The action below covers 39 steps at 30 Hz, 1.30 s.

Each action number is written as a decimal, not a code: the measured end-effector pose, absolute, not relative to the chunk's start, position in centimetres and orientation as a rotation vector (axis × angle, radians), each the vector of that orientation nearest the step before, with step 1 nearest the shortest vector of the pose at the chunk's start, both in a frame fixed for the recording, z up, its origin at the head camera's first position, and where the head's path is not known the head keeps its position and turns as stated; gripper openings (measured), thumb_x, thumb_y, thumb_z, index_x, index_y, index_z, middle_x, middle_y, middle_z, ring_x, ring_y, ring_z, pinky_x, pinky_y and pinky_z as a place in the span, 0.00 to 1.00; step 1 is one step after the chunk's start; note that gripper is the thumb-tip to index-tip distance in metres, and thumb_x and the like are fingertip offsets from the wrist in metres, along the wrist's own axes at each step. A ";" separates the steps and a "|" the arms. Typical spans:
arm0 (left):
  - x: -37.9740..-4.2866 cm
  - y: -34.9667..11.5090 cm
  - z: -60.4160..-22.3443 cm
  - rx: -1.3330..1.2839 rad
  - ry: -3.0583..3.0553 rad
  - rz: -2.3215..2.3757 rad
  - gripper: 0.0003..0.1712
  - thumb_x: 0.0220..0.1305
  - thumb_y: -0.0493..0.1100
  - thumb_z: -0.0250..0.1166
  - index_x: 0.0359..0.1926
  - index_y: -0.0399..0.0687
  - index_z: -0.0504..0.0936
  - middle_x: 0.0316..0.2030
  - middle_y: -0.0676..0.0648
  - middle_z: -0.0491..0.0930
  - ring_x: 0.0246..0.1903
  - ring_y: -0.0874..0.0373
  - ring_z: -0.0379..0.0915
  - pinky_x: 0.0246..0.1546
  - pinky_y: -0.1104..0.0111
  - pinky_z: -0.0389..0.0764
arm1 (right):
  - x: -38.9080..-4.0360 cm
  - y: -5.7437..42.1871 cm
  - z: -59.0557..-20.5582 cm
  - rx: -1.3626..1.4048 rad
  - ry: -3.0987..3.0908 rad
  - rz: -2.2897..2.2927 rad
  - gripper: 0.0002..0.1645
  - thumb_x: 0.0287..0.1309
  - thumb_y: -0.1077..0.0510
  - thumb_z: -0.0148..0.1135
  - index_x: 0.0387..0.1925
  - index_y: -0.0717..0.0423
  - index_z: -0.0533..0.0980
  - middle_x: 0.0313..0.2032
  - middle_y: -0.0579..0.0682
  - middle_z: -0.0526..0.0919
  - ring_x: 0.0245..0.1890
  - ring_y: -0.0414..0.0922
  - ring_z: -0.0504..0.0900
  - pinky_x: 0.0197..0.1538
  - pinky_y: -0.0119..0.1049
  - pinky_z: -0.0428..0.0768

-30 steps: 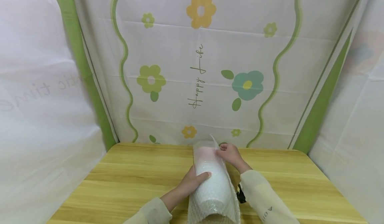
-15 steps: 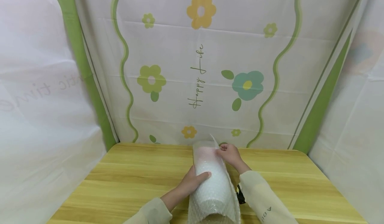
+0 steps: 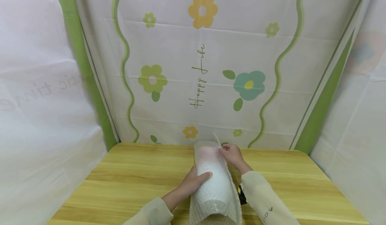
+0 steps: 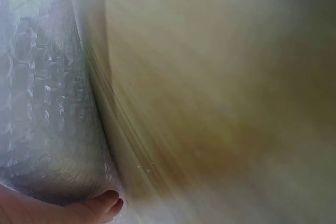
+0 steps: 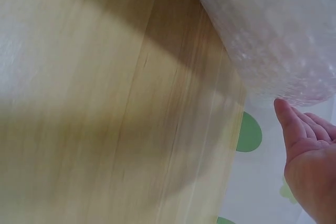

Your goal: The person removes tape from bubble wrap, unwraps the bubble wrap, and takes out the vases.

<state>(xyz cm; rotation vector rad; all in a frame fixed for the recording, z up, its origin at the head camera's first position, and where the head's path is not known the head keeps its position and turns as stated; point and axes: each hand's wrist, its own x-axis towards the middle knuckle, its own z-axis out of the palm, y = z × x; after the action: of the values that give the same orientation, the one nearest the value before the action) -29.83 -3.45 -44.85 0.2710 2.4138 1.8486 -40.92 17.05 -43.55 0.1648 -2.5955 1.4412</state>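
A long, rounded object in bubble wrap (image 3: 214,184), white with a pinkish far end, lies lengthwise at the middle front of the table. What is inside is hidden by the wrap. My left hand (image 3: 194,182) grips its left side, with the thumb laid over the top. In the left wrist view, fingertips (image 4: 107,203) show at the wrap's lower edge. At the far right corner my right hand (image 3: 232,155) pinches the wrap's edge, where a thin clear flap (image 3: 216,140) sticks up. The right wrist view shows that hand (image 5: 315,156) right at the wrap's end.
The wood-grain table (image 3: 138,181) extends to both sides. A small black thing (image 3: 242,196) shows partly behind the wrap, beside the right sleeve (image 3: 265,198). White flower-printed cloth (image 3: 169,51) hangs along the back edge, and more cloth hangs at left and right.
My right hand and the clear flap have shifted very slightly to the right. My left hand keeps its grip in the same place.
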 end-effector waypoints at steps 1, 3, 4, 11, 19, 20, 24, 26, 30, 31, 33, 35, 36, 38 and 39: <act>-29.8 -3.5 -44.8 0.276 2.410 1.852 0.50 0.59 0.59 0.65 0.70 0.33 0.55 0.59 0.35 0.69 0.56 0.41 0.67 0.54 0.46 0.70 | -40.9 17.1 -43.5 0.166 -2.593 1.447 0.29 0.62 0.57 0.61 0.56 0.76 0.72 0.52 0.68 0.78 0.54 0.61 0.77 0.53 0.48 0.77; -29.8 -3.5 -44.8 0.281 2.405 1.857 0.50 0.59 0.59 0.65 0.70 0.33 0.55 0.60 0.35 0.69 0.56 0.41 0.67 0.54 0.45 0.69 | -41.0 17.1 -43.5 0.169 -2.589 1.455 0.29 0.63 0.56 0.61 0.56 0.76 0.72 0.52 0.69 0.78 0.54 0.62 0.76 0.52 0.48 0.77; -29.8 -3.5 -44.7 0.282 2.408 1.855 0.51 0.59 0.59 0.65 0.70 0.33 0.55 0.60 0.34 0.68 0.57 0.40 0.66 0.55 0.45 0.69 | -41.0 17.2 -43.6 0.167 -2.585 1.463 0.29 0.63 0.56 0.61 0.56 0.76 0.72 0.53 0.69 0.77 0.54 0.62 0.76 0.52 0.48 0.77; -29.7 -3.5 -44.7 0.289 2.389 1.864 0.51 0.59 0.59 0.65 0.71 0.34 0.55 0.61 0.35 0.68 0.57 0.41 0.66 0.56 0.45 0.68 | -40.7 17.4 -43.8 0.108 -2.553 1.587 0.31 0.65 0.54 0.60 0.58 0.76 0.70 0.55 0.70 0.75 0.55 0.61 0.75 0.53 0.47 0.77; -29.7 -3.4 -44.6 0.304 2.372 1.873 0.49 0.60 0.59 0.65 0.71 0.34 0.55 0.59 0.38 0.69 0.56 0.43 0.67 0.54 0.45 0.69 | -39.8 17.5 -43.4 0.101 -2.550 1.653 0.32 0.65 0.54 0.59 0.60 0.76 0.68 0.57 0.71 0.73 0.55 0.62 0.75 0.53 0.48 0.77; -29.7 -3.5 -44.6 0.305 2.366 1.875 0.49 0.60 0.59 0.65 0.71 0.35 0.55 0.59 0.38 0.69 0.55 0.43 0.67 0.54 0.46 0.70 | -39.7 17.6 -43.3 0.100 -2.552 1.676 0.33 0.66 0.53 0.59 0.61 0.76 0.67 0.58 0.71 0.72 0.55 0.62 0.75 0.54 0.49 0.76; -29.6 -3.5 -44.5 0.302 2.360 1.879 0.48 0.60 0.58 0.65 0.70 0.35 0.55 0.58 0.38 0.70 0.54 0.43 0.68 0.52 0.46 0.71 | -39.3 17.7 -43.2 0.085 -2.544 1.754 0.35 0.66 0.50 0.59 0.62 0.74 0.67 0.59 0.69 0.71 0.56 0.60 0.74 0.54 0.49 0.76; -29.6 -3.5 -44.5 0.297 2.358 1.880 0.48 0.60 0.58 0.65 0.70 0.35 0.56 0.57 0.38 0.70 0.53 0.43 0.69 0.52 0.46 0.71 | -39.2 17.7 -43.2 0.086 -2.540 1.768 0.34 0.66 0.48 0.59 0.60 0.73 0.69 0.58 0.68 0.73 0.54 0.58 0.75 0.52 0.48 0.77; -29.5 -3.5 -44.4 0.294 2.356 1.880 0.48 0.60 0.58 0.65 0.70 0.34 0.56 0.56 0.38 0.71 0.53 0.44 0.69 0.51 0.47 0.72 | -38.5 17.8 -43.1 0.085 -2.550 1.762 0.32 0.65 0.47 0.60 0.58 0.71 0.72 0.55 0.65 0.76 0.51 0.55 0.77 0.49 0.47 0.78; -29.5 -3.5 -44.4 0.292 2.357 1.880 0.48 0.60 0.58 0.65 0.69 0.34 0.56 0.56 0.38 0.71 0.53 0.44 0.69 0.51 0.47 0.72 | -38.4 17.8 -43.1 0.091 -2.555 1.762 0.32 0.66 0.47 0.59 0.58 0.71 0.72 0.55 0.65 0.76 0.51 0.56 0.76 0.50 0.47 0.78; -29.4 -3.6 -44.4 0.298 2.356 1.880 0.47 0.60 0.58 0.65 0.69 0.34 0.57 0.55 0.38 0.71 0.52 0.43 0.69 0.51 0.47 0.72 | -38.0 17.9 -43.0 0.087 -2.563 1.776 0.33 0.65 0.48 0.60 0.60 0.70 0.71 0.56 0.65 0.75 0.53 0.57 0.76 0.51 0.48 0.77; -29.4 -3.6 -44.3 0.302 2.362 1.877 0.47 0.60 0.58 0.65 0.69 0.33 0.57 0.55 0.38 0.71 0.52 0.44 0.69 0.51 0.47 0.73 | -37.6 18.0 -42.8 0.097 -2.570 1.785 0.34 0.66 0.48 0.60 0.62 0.71 0.68 0.59 0.66 0.73 0.55 0.58 0.75 0.52 0.50 0.77; -29.4 -3.6 -44.3 0.304 2.362 1.875 0.47 0.60 0.58 0.64 0.68 0.33 0.57 0.54 0.38 0.71 0.52 0.44 0.70 0.50 0.47 0.73 | -37.4 18.0 -42.8 0.105 -2.571 1.795 0.35 0.66 0.48 0.60 0.62 0.71 0.67 0.60 0.67 0.72 0.56 0.59 0.74 0.53 0.51 0.76; -29.4 -3.6 -44.3 0.306 2.363 1.873 0.46 0.60 0.58 0.64 0.68 0.33 0.58 0.54 0.39 0.72 0.51 0.44 0.70 0.50 0.47 0.73 | -37.0 18.2 -42.7 0.123 -2.557 1.827 0.35 0.65 0.49 0.60 0.62 0.72 0.67 0.60 0.67 0.71 0.56 0.60 0.74 0.54 0.52 0.76; -29.4 -3.6 -44.3 0.300 2.367 1.869 0.46 0.60 0.58 0.64 0.68 0.33 0.58 0.54 0.39 0.72 0.51 0.44 0.70 0.50 0.47 0.73 | -36.8 18.3 -42.6 0.141 -2.550 1.839 0.34 0.65 0.50 0.60 0.62 0.72 0.67 0.59 0.68 0.72 0.56 0.60 0.74 0.53 0.52 0.76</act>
<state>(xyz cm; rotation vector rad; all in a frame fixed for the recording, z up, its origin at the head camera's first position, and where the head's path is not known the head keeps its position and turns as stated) -29.40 -3.56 -44.29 0.3001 2.3666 1.8694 -36.83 18.29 -42.65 0.1411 -2.5505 1.8392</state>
